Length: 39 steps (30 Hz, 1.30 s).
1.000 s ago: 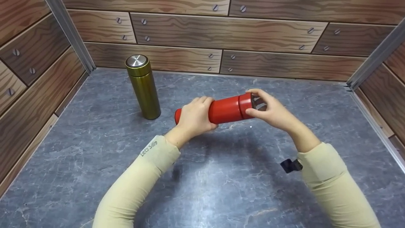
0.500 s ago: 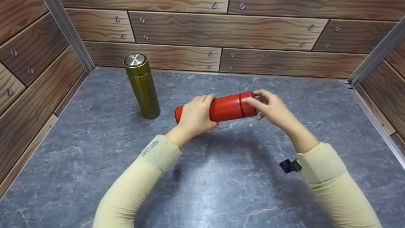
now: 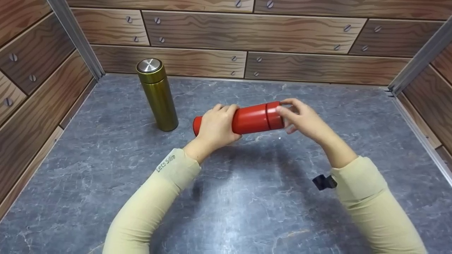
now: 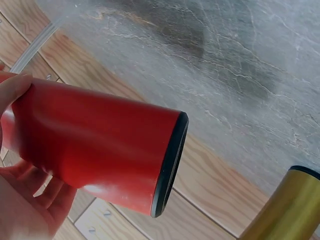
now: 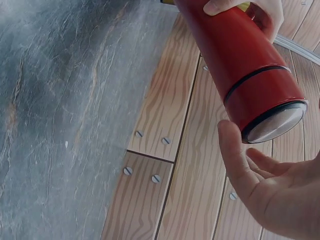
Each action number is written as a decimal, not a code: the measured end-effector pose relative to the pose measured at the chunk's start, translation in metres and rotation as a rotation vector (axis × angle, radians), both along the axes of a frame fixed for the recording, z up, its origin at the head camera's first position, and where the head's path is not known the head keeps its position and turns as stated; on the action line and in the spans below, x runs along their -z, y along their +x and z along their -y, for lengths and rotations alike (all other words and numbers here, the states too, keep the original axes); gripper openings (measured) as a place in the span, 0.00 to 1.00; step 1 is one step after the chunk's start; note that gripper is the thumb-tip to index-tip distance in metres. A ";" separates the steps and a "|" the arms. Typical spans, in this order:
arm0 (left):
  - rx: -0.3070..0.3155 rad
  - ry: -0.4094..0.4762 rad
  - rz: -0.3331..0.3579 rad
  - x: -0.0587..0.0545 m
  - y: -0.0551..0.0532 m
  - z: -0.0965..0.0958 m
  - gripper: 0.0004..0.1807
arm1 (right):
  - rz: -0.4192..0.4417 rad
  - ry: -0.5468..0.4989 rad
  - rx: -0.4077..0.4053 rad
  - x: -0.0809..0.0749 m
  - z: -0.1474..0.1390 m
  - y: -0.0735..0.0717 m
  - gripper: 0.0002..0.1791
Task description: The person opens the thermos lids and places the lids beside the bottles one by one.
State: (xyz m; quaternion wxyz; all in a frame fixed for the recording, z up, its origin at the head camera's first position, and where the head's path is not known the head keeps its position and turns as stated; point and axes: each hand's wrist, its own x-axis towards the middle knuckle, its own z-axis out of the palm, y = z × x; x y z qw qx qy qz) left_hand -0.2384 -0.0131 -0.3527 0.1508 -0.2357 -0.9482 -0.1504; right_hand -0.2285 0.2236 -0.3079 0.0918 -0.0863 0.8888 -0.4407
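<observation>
My left hand (image 3: 218, 126) grips a red thermos bottle (image 3: 251, 119) around its body, holding it on its side, lid end to the right and slightly raised. The thermos's black base edge shows in the left wrist view. My right hand (image 3: 306, 119) is at the lid (image 3: 275, 115), thumb at its near edge and index finger at its far edge. In the right wrist view the silver lid top (image 5: 278, 122) faces the palm, and the other fingers stay off it. A gold-green thermos bottle (image 3: 160, 100) stands upright to the left.
A grey marbled tabletop (image 3: 240, 211) spreads beneath the hands. Wood-patterned panels (image 3: 197, 33) stand at the back and both sides, with metal strips at the corners. A small black device (image 3: 324, 182) sits by the right cuff.
My right hand has turned at the lid: its thumb has moved up along the near edge, and the fingers have gone lower behind. The left hand keeps its hold on the red thermos.
</observation>
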 end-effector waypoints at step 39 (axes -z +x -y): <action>-0.002 -0.006 0.025 -0.002 -0.002 0.000 0.36 | -0.070 -0.045 -0.061 0.004 -0.004 -0.003 0.33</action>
